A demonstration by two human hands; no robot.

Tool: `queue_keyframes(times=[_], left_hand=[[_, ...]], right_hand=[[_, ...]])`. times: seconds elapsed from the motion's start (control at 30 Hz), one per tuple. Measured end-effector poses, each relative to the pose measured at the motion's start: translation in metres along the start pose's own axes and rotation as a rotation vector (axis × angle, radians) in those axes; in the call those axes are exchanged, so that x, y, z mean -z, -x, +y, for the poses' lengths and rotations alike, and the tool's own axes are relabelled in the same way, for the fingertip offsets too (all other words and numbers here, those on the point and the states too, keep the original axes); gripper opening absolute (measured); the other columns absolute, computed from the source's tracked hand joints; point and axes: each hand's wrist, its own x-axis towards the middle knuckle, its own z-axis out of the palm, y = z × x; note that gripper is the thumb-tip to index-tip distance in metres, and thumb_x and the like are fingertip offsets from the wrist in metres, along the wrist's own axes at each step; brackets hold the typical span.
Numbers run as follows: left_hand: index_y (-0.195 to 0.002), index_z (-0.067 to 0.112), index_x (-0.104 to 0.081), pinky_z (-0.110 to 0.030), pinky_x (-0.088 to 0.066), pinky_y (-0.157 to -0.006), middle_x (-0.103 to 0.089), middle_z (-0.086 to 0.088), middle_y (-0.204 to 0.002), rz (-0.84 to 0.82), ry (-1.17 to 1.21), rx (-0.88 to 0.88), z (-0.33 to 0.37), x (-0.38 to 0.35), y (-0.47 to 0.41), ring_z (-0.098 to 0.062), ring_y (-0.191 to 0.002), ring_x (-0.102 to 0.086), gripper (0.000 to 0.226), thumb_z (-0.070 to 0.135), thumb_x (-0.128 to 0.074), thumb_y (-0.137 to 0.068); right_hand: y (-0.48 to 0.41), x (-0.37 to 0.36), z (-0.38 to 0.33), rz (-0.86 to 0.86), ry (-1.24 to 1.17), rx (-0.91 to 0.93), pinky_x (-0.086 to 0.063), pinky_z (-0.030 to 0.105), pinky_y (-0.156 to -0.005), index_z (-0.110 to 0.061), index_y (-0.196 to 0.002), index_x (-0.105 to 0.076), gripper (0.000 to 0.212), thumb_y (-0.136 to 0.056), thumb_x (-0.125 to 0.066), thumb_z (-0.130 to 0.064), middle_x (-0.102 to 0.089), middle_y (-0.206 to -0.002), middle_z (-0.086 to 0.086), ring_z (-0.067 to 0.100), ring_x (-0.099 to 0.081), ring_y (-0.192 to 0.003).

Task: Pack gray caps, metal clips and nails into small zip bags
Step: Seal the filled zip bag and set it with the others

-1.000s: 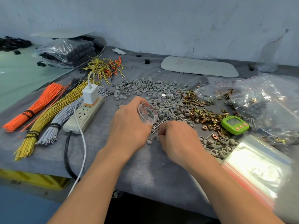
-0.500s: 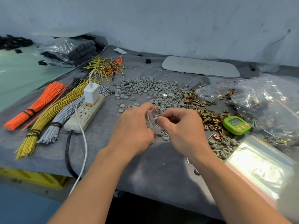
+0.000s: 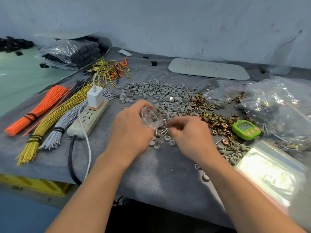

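- Left hand (image 3: pixel 131 133) grips the small zip bag (image 3: pixel 150 118), thumb and fingers curled round its lower half. The mouth is held open and tipped up toward the right hand. Something gray shows through the plastic.
- Right hand (image 3: pixel 191 133): half a second ago its fingertips were at the bag's mouth. Now it is lower, just right of the bag, knuckles up and fingers curled in. Cannot tell if anything is pinched.
- Bag itself has barely shifted in the left grip.
- Nails (image 3: pixel 161 133) lie loose on the cloth just under the bag, between the two hands.
- Gray caps (image 3: pixel 159 95) are heaped just beyond the bag, with a few strays below the nails.
- Metal clips (image 3: pixel 214 117) are scattered right of the right hand, running out to the green timer (image 3: pixel 245 129).
- Power strip (image 3: pixel 87 120) lies left of the left hand, well apart from it.
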Motion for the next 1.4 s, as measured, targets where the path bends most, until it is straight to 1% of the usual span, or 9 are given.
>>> queue_keyframes(times=[0.1,0.27,0.43,0.53,0.7,0.87,1.03,1.2,1.4], left_hand=[[-0.109,0.038,-0.064,-0.035,-0.051,-0.079,-0.073,0.010,-0.096,0.023,0.020,0.043,0.000,0.003,0.000,-0.019,-0.094,-0.065,0.035,0.026,-0.078,-0.080],[-0.112,0.040,-0.061,-0.041,-0.054,-0.084,-0.072,0.007,-0.100,-0.016,0.007,0.060,0.002,0.002,0.002,-0.023,-0.097,-0.065,0.035,0.029,-0.075,-0.082],[-0.113,0.040,-0.062,-0.042,-0.054,-0.085,-0.072,0.005,-0.104,-0.028,-0.018,0.050,0.000,0.002,0.001,-0.024,-0.099,-0.065,0.038,0.025,-0.076,-0.081],[-0.113,0.041,-0.062,-0.041,-0.054,-0.085,-0.072,0.005,-0.105,-0.039,-0.044,0.049,-0.003,0.003,0.001,-0.022,-0.101,-0.064,0.041,0.024,-0.078,-0.080],[-0.118,0.039,-0.061,-0.028,-0.037,-0.074,-0.071,0.005,-0.105,-0.130,-0.126,-0.012,-0.001,-0.004,0.002,-0.021,-0.104,-0.059,0.045,0.020,-0.076,-0.080],[-0.106,0.036,-0.065,-0.036,-0.048,-0.077,-0.071,0.009,-0.096,-0.251,-0.032,-0.094,0.008,-0.008,0.008,-0.018,-0.095,-0.061,0.039,0.013,-0.070,-0.074],[-0.101,0.035,-0.068,-0.033,-0.049,-0.075,-0.072,0.010,-0.088,-0.213,0.025,-0.088,0.007,-0.007,0.006,-0.013,-0.086,-0.063,0.039,0.012,-0.075,-0.070],[-0.097,0.034,-0.068,-0.039,-0.053,-0.079,-0.073,0.009,-0.089,-0.034,0.021,-0.002,0.003,-0.003,0.002,-0.020,-0.091,-0.066,0.025,0.023,-0.079,-0.077],[-0.104,0.036,-0.067,-0.033,-0.049,-0.080,-0.073,0.010,-0.095,0.249,0.076,0.144,-0.002,0.010,-0.006,-0.019,-0.094,-0.066,0.028,0.028,-0.079,-0.079]], right_hand=[[0.008,-0.007,-0.001,-0.161,0.337,0.035,-0.058,0.037,-0.092,-0.035,-0.120,-0.072,0.033,-0.089,-0.069,-0.025,-0.075,-0.108,-0.008,0.017,-0.070,-0.101],[0.008,-0.010,-0.008,-0.190,0.417,0.024,-0.059,0.037,-0.077,-0.028,-0.093,-0.071,0.030,-0.081,-0.061,-0.003,-0.072,-0.090,0.001,0.027,-0.068,-0.087],[0.006,-0.011,-0.006,-0.147,0.454,0.002,-0.058,0.037,-0.081,-0.028,-0.107,-0.074,0.033,-0.088,-0.058,-0.007,-0.075,-0.098,0.005,0.031,-0.069,-0.094],[0.005,-0.008,-0.001,-0.004,0.308,0.019,-0.058,0.034,-0.084,-0.030,-0.105,-0.076,0.019,-0.095,-0.065,-0.019,-0.076,-0.093,-0.007,0.019,-0.070,-0.089],[0.005,-0.003,-0.010,0.034,-0.280,0.152,-0.045,0.019,-0.053,-0.037,-0.079,-0.080,0.015,-0.088,-0.077,-0.025,-0.071,-0.065,-0.009,0.002,-0.055,-0.054],[0.007,-0.009,-0.017,-0.113,-0.265,0.205,-0.028,0.017,-0.048,-0.033,-0.055,-0.065,0.039,-0.085,-0.068,-0.009,-0.044,-0.048,-0.011,0.006,-0.036,-0.048],[0.002,-0.010,-0.015,-0.128,-0.235,0.206,-0.030,0.015,-0.048,-0.030,-0.054,-0.067,0.036,-0.089,-0.068,-0.022,-0.048,-0.049,-0.012,0.005,-0.039,-0.047],[-0.004,-0.007,-0.009,0.106,-0.459,0.113,-0.034,0.026,-0.046,-0.025,-0.073,-0.081,0.019,-0.090,-0.074,-0.028,-0.054,-0.049,-0.010,0.008,-0.040,-0.045],[-0.011,-0.019,0.007,-0.058,0.038,0.116,-0.042,0.010,-0.061,-0.031,-0.112,-0.078,0.022,-0.100,-0.062,-0.021,-0.076,-0.107,-0.006,-0.003,-0.063,-0.067]])
